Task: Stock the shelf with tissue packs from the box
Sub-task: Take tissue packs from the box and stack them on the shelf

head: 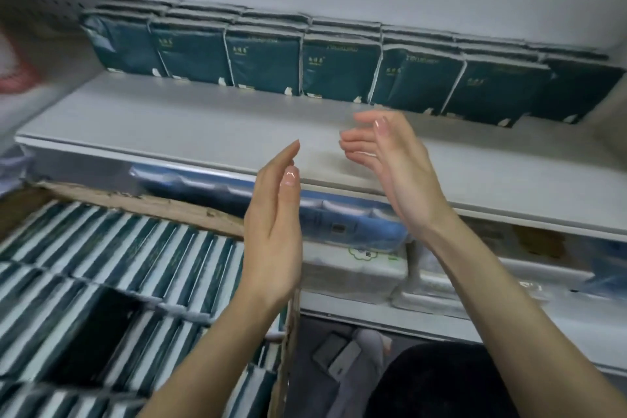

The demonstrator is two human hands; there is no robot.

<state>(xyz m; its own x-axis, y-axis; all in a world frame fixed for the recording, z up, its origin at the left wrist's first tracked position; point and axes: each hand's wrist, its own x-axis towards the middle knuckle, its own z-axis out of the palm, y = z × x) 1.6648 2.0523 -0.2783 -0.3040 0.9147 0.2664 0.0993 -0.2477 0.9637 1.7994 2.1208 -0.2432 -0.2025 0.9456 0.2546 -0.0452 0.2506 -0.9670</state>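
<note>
White shelf [169, 118] backed by pale panel. Tissue packs [264, 64], dark teal, stood on edge, leaned back in rows along far side, faces turned out for display. Near rows judged still to be filled.

Box [152, 205] kept near left within reach, spare packs [135, 248] filed on edge, dark gap shown where some are missing.

Left hand [274, 241] and right hand [390, 159] held over shelf front, palms facing. Fingers [356, 146] wide and relaxed, nothing held.

Pale print on pack fronts blurred, not readable. Blue-wrapped bundles [339, 224] and white bundle [353, 268] on lower shelf. Green logo also unreadable.
</note>
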